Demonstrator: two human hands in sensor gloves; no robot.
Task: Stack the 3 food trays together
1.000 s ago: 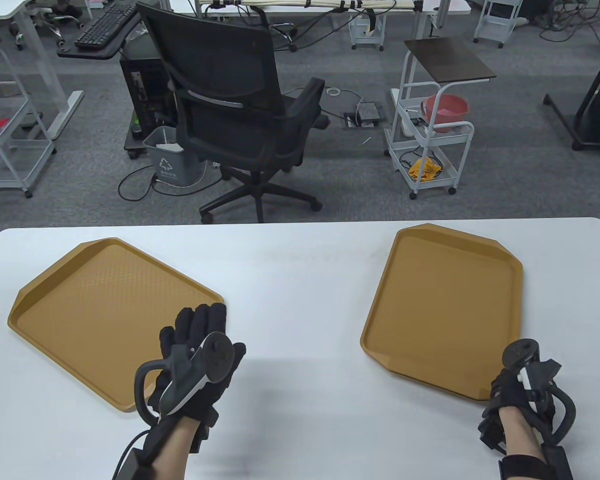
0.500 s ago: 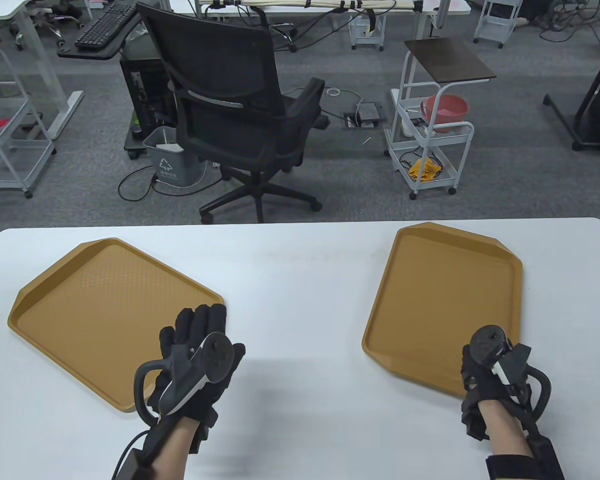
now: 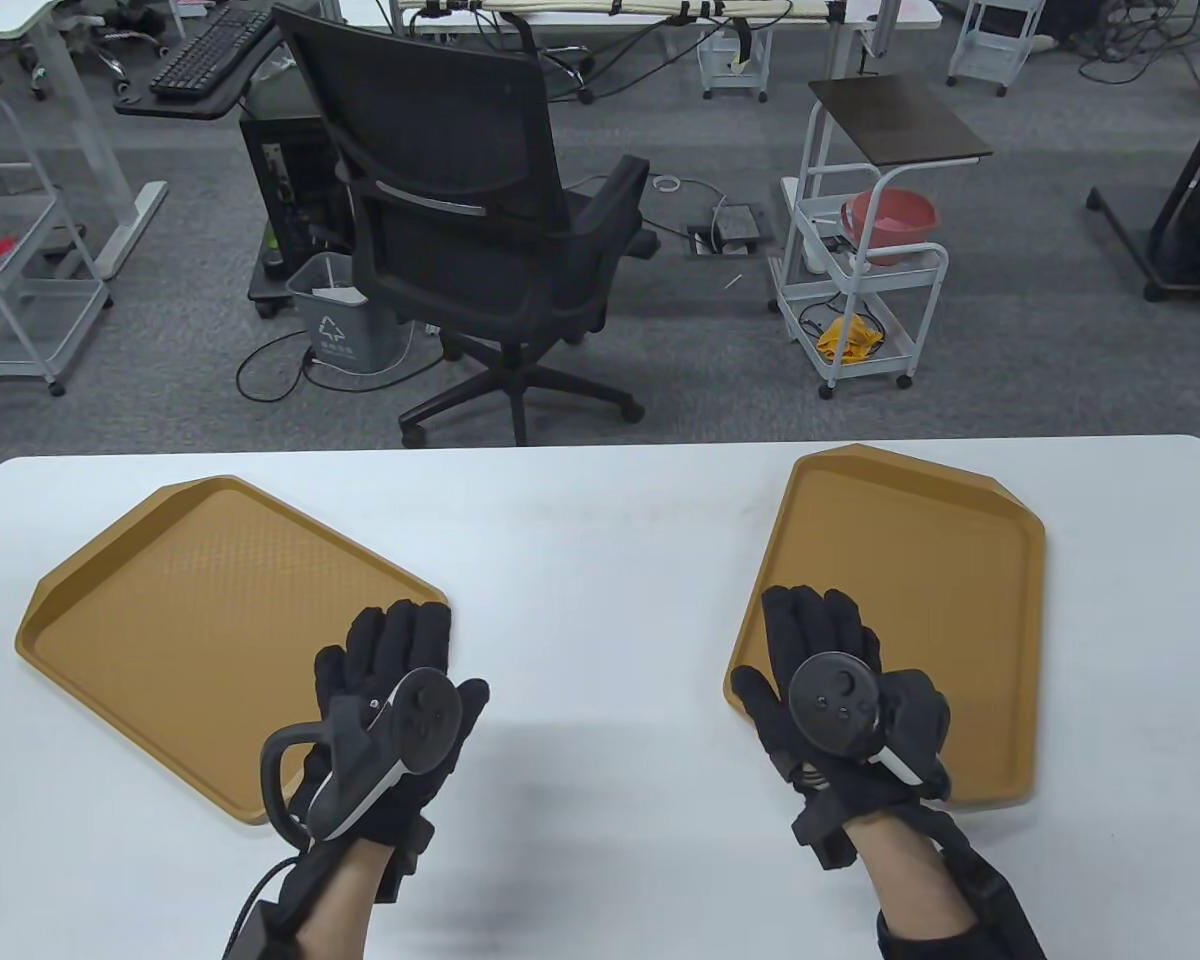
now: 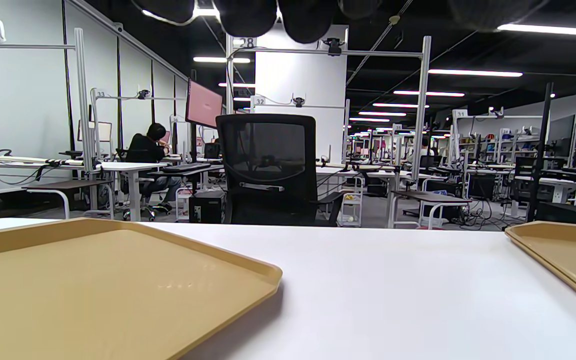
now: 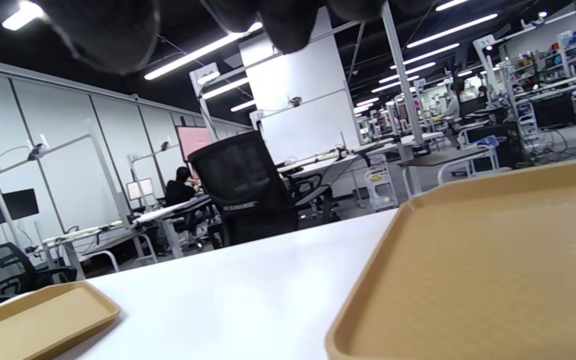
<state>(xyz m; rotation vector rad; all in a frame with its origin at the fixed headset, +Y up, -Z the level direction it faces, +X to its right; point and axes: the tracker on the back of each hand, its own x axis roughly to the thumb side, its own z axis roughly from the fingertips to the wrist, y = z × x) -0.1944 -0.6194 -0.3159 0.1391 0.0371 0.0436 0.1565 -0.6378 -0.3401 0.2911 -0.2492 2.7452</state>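
Observation:
Two tan food trays lie on the white table (image 3: 600,560). The left tray (image 3: 190,600) sits at an angle; my left hand (image 3: 400,650) lies over its near right corner with fingers stretched out. The right tray (image 3: 920,560) stands nearly lengthwise; my right hand (image 3: 820,640) lies palm down over its near left corner, fingers spread. In the left wrist view the left tray (image 4: 93,280) fills the foreground and the right tray's rim (image 4: 568,250) looks doubled. The right wrist view shows the right tray (image 5: 493,260) close and the left tray (image 5: 33,310) far off. No third separate tray shows.
A bare strip of white table lies between the two trays. Beyond the table's far edge stand a black office chair (image 3: 460,200), a grey bin (image 3: 335,325) and a white wire cart (image 3: 860,260) on the carpet.
My right hand has moved left from the right tray's near right corner to its near left corner and turned palm down with fingers spread. My left hand has barely moved.

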